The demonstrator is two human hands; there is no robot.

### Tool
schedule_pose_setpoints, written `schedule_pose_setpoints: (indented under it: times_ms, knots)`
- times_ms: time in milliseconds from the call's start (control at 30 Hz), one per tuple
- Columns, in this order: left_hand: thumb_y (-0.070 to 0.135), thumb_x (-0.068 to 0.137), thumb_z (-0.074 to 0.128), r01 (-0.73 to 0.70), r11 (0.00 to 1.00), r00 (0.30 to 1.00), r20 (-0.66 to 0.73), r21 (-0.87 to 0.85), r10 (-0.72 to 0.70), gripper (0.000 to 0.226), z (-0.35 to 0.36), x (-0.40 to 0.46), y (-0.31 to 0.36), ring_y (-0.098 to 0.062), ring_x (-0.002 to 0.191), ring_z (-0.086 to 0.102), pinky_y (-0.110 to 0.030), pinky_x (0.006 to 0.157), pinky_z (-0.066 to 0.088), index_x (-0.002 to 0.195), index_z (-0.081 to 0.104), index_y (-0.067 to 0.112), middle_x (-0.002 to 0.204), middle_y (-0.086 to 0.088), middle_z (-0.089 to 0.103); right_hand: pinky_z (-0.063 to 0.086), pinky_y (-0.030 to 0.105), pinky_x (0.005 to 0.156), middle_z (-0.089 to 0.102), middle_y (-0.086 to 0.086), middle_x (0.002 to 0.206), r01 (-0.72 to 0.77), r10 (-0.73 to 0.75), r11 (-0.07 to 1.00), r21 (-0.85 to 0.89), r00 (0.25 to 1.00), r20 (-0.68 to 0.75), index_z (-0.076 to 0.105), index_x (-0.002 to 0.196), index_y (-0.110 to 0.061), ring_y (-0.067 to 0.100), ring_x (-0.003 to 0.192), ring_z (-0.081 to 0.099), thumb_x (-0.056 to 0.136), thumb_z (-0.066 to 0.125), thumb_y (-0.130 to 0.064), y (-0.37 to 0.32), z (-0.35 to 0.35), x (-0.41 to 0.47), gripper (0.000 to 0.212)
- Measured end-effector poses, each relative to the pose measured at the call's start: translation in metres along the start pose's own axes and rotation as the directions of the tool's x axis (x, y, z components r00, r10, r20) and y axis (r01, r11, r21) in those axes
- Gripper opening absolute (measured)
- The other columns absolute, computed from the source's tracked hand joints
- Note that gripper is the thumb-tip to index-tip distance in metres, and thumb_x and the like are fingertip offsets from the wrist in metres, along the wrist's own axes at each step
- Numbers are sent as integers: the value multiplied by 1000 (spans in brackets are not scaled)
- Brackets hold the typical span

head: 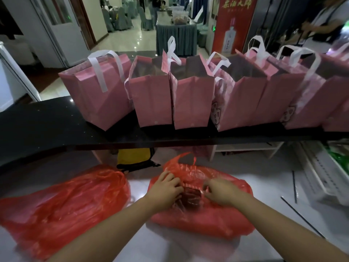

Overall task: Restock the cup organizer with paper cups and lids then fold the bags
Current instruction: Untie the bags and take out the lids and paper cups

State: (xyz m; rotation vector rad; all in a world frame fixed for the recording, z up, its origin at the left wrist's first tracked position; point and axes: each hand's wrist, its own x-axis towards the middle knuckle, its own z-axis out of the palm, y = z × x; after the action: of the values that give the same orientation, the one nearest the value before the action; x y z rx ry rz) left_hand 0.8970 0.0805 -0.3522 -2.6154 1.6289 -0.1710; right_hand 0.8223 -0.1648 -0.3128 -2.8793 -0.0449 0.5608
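Working the mouth of the right red plastic bag (204, 218), which sits on the pale floor (188, 248) just near of the black desk (47, 125). Both hands are in it: left hand (166, 188) has fingers curled into the film at the left side of the opening, right hand (221, 191) pinches the film on the right side, and between them there's a dark brownish bundle (190, 197) under clear wrap. Can't tell if that's cups or lids, too blurred. Film looks thin, soft and slippery, bunches easily, probably tears if yanked, so I'd pull the two edges apart evenly and not lift by one pinch. Contents likely light and crushable if they are paper cups, so I'd take the inner sleeve around its middle with a full hand, not by the wrap's loose end. The bag's tied-looking handle loops (181, 157) stick up on the far side; those are the better hold if the whole bag needs moving. Second red plastic bag (62, 208) lies slumped to the left, well apart, untouched. Pink tote bags (153, 99) stand in a row on the desk, upright, white handles up; stiff enough to stand by themselves, should crease flat along the side gussets. No cup organizer in view from here.
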Motion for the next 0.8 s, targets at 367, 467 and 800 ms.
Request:
schedule_pose_setpoints:
  times_ms: [367, 467, 800]
  knots:
    - [29, 84, 61, -89, 996, 968, -239, -26, 80, 11, 12, -47, -9, -19, 69, 49, -34, 77, 42, 75, 58, 23, 70, 5, 55, 48, 38, 81, 72, 4, 110, -164, 163, 986, 9, 972, -169, 66, 102, -24, 29, 102, 66, 105, 30, -48, 1, 30, -8, 43]
    - [33, 86, 59, 1, 998, 977, -215, -55, -13, 17, 16, -58, -7, -19, 61, 53, -33, 69, 44, 71, 57, 24, 64, 6, 57, 49, 37, 73, 72, 2, 100, -158, 171, 984, 79, 963, -207, 63, 95, -27, 26, 91, 68, 106, 29, -47, -5, 36, -9, 40]
    - [75, 77, 44, 408, 913, 912, 60, -23, -406, 72, 26, -74, -19, -18, 50, 63, -34, 64, 48, 127, 52, 24, 70, 3, 71, 42, 47, 99, 62, 2, 123, -195, 130, 972, -134, 914, -384, 66, 117, -29, 28, 118, 57, 89, 60, -45, 7, 69, -19, 33]
